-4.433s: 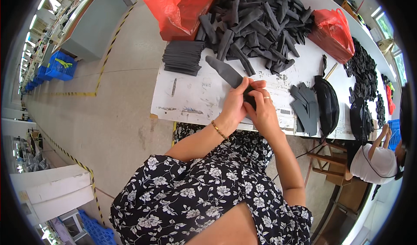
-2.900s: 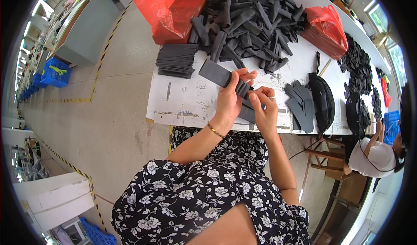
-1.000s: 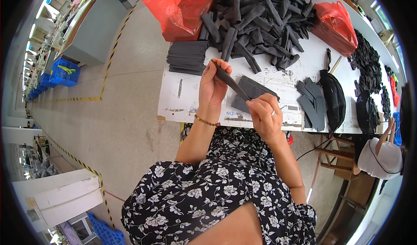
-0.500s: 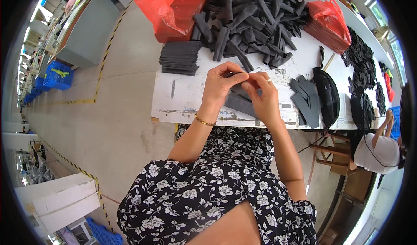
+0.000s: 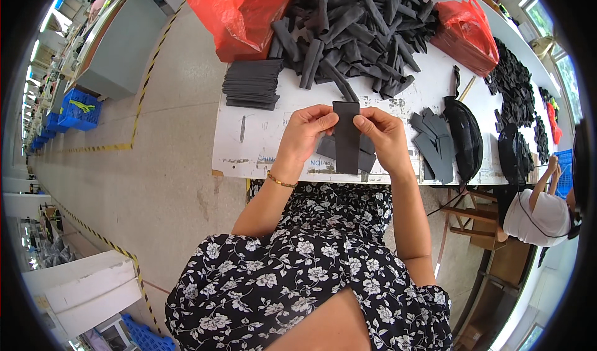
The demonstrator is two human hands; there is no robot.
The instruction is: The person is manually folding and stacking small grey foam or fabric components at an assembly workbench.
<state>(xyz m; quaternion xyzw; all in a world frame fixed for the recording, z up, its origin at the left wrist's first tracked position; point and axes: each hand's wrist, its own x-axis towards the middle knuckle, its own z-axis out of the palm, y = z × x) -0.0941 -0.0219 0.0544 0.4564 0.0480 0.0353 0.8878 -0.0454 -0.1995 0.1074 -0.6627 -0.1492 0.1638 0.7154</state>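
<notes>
A flat, dark rectangular strip hangs lengthwise between my hands, its far short edge at my fingertips and its near end over the table's front edge. My left hand pinches its left side between thumb and fingers. On the other side, my right hand grips the strip the same way, thumb on top. More dark flat pieces lie on the table under it, partly covered. Just beyond my hands spreads a large heap of rolled black fabric pieces. Left of that sits a neat stack of flat black pieces.
Red plastic bags stand at the far left and far right. Fanned dark grey strips and a black pouch lie to my right, near another person. Blue crates stand on the floor at left.
My hands were pinched together over a mostly hidden dark piece. They have moved apart, and the strip now shows flat and straight between them. The whole view has shifted slightly.
</notes>
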